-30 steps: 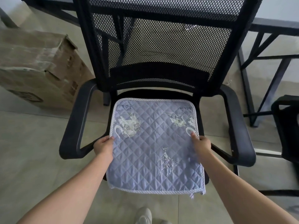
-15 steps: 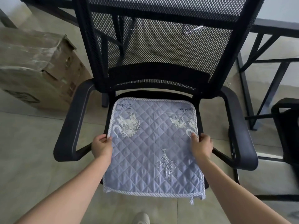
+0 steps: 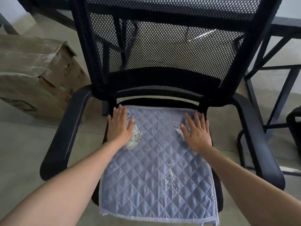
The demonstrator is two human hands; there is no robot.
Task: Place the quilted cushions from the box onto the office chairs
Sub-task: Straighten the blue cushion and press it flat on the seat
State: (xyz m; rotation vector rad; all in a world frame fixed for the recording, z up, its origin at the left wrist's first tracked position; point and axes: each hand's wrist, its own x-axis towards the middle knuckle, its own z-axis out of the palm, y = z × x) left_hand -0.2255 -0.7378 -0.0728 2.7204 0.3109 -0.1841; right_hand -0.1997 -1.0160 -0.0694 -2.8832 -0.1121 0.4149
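Observation:
A pale blue quilted cushion (image 3: 156, 162) with white printed motifs lies flat on the seat of a black mesh-backed office chair (image 3: 162, 51). Its front edge hangs a little over the seat's front. My left hand (image 3: 120, 126) rests palm down on the cushion's far left corner, fingers spread. My right hand (image 3: 196, 132) lies flat on the far right part, fingers apart and slightly blurred. Neither hand grips anything.
A worn cardboard box (image 3: 32, 74) stands on the tiled floor to the chair's left, behind its armrest (image 3: 65, 132). A black metal table frame (image 3: 276, 75) stands behind and to the right. Part of another black chair (image 3: 294, 126) shows at the right edge.
Both hands let go of the cushion's side edges and moved forward onto its far corners, palms flat. The view has come closer to the chair.

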